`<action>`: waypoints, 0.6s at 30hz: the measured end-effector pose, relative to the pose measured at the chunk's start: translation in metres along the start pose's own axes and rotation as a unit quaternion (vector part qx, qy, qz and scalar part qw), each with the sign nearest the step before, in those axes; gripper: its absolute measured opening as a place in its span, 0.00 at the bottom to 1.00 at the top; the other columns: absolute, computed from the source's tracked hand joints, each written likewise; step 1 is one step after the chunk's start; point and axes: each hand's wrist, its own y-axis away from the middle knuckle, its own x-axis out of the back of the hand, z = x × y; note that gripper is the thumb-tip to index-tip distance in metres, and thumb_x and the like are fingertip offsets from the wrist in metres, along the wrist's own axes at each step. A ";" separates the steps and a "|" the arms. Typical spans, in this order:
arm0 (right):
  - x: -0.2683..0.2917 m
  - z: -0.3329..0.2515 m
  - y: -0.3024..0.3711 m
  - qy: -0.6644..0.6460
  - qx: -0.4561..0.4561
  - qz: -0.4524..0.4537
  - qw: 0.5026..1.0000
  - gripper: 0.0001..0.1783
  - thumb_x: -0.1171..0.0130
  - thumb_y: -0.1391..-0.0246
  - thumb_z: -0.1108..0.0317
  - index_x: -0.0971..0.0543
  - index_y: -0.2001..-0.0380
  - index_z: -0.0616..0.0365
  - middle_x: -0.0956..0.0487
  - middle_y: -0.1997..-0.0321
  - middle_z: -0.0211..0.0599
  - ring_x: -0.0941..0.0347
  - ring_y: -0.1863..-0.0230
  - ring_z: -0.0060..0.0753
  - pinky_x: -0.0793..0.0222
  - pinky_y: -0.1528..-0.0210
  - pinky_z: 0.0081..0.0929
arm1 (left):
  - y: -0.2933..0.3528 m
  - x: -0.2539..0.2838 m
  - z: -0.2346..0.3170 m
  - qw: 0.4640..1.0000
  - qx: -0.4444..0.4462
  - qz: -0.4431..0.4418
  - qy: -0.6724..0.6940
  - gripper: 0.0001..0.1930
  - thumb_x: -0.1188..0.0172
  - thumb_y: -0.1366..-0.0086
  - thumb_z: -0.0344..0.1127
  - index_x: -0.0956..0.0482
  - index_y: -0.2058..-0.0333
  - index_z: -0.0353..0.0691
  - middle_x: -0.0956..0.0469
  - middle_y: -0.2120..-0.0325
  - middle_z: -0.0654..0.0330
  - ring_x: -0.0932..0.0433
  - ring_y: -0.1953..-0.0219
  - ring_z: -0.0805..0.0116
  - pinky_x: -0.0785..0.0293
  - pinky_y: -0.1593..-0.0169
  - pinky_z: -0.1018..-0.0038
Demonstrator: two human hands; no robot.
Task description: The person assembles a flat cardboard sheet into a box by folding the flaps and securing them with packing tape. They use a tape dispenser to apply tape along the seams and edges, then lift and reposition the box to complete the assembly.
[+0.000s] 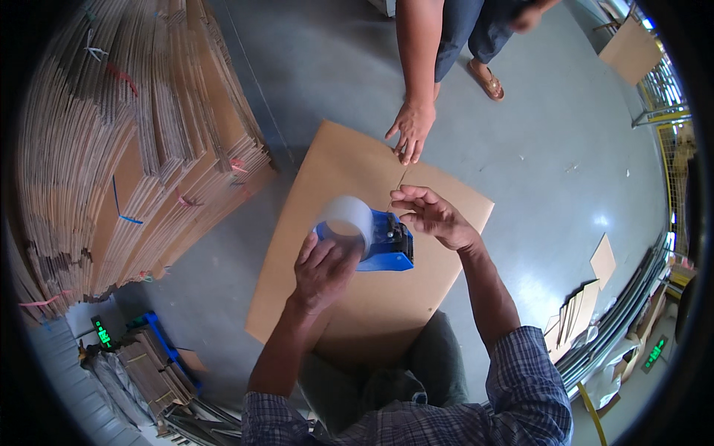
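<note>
A large brown cardboard box stands in front of me, with a seam running across its top. Above it my left hand is wrapped round a blue tape dispenser, which carries a wide roll of pale tape. The roll looks slightly blurred. Just right of the dispenser's cutting end hovers my right hand, its fingers bent but apart, with nothing visible in them. At the box's far side another person's hand touches the top near the seam.
Tall stacks of flattened cardboard, tied with coloured strings, rise at the left. The other person's sandalled foot is on the grey floor beyond the box. Loose cardboard sheets lie at the right beside long dark tubes.
</note>
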 end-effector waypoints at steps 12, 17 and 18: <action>-0.041 -0.068 -0.036 0.341 -0.062 -0.272 0.898 0.16 0.28 0.50 0.68 0.16 0.56 0.53 0.19 0.51 0.31 0.27 0.45 0.33 0.33 0.39 0.33 | -0.002 0.030 -0.008 0.993 -0.018 -0.050 0.108 0.17 0.34 0.45 0.30 0.21 0.55 0.50 0.20 0.65 0.69 0.23 0.55 0.70 0.47 0.30 0.59; -0.042 -0.062 -0.037 0.243 -0.109 -0.262 0.927 0.12 0.29 0.49 0.68 0.15 0.60 0.56 0.17 0.56 0.33 0.24 0.48 0.33 0.31 0.41 0.32 | 0.006 0.034 -0.005 0.980 0.021 -0.093 0.173 0.22 0.30 0.51 0.28 0.20 0.55 0.47 0.19 0.64 0.66 0.22 0.54 0.66 0.46 0.31 0.54; -0.042 -0.061 -0.037 0.235 -0.097 -0.259 0.932 0.12 0.29 0.49 0.68 0.15 0.61 0.57 0.17 0.56 0.33 0.23 0.48 0.33 0.31 0.41 0.32 | 0.006 0.034 -0.005 0.977 0.028 -0.092 0.190 0.22 0.29 0.52 0.28 0.20 0.55 0.47 0.19 0.64 0.66 0.22 0.54 0.65 0.46 0.31 0.54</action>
